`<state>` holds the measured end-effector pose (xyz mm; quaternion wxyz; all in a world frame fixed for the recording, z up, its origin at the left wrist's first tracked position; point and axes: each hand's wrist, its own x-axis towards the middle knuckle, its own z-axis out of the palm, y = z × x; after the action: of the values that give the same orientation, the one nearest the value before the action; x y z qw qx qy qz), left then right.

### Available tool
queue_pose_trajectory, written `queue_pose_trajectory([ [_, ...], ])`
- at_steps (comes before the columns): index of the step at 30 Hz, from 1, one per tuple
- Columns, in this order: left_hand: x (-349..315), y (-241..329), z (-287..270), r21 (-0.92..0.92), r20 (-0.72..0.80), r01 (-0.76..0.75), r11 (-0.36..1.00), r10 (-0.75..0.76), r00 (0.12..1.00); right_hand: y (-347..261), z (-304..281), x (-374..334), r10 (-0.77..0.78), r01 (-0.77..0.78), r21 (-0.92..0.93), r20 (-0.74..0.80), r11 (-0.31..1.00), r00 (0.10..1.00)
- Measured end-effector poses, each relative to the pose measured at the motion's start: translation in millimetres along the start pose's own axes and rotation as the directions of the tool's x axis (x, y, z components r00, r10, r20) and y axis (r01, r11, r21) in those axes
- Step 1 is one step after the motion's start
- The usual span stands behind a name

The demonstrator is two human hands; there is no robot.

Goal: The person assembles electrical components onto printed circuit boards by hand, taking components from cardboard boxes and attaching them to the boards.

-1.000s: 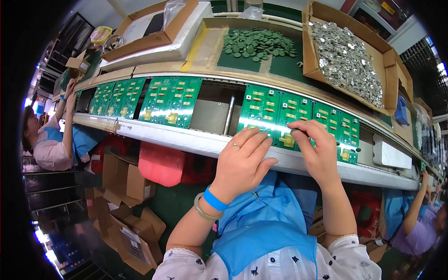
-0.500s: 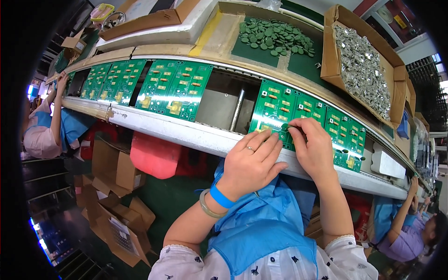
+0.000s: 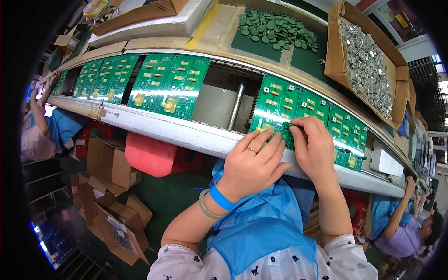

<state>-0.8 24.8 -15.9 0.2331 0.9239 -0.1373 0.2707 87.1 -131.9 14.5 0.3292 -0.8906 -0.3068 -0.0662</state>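
Note:
A green circuit board point(image 3: 266, 109) lies on the rail line in front of me, fitted with small resistors and square switches. My left hand point(image 3: 254, 161) rests over its near edge, fingers stretched out and flat, a ring on one of them. Close beside it, my right hand point(image 3: 313, 147) pinches a green disc component point(image 3: 286, 125) between thumb and forefinger, right at the board's surface. Its leads are hidden. To the right, an adjoining board point(image 3: 354, 133) carries dark green discs near its front edge.
Beyond the rail lies a pile of green discs point(image 3: 277, 30). A cardboard box point(image 3: 335, 42) holds many small metal parts point(image 3: 366, 70). More boards point(image 3: 170, 84) sit along the line leftward, past a gap with a metal bar point(image 3: 237, 105). Co-workers sit at both sides.
The view has shifted slightly. Both my hands stay at nearly the same spot, the disc still pinched at the board. The left co-worker's arms have moved.

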Motion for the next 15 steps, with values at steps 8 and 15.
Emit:
queue_pose_trajectory([
  [8, 2.5, 0.8, 0.5, -0.027, -0.008, 0.011, 1.0, -0.011, 1.0, 0.7, 3.2, 0.1, 0.01, -0.01, 0.013, -0.031, 1.0, 0.999],
  [15, 5.0, 1.9, -0.7, -0.011, -0.009, 0.008, 1.0, -0.009, 1.0, 3.7, 5.1, 0.6, -0.002, 0.004, 0.039, -0.051, 0.999, 0.999],
])
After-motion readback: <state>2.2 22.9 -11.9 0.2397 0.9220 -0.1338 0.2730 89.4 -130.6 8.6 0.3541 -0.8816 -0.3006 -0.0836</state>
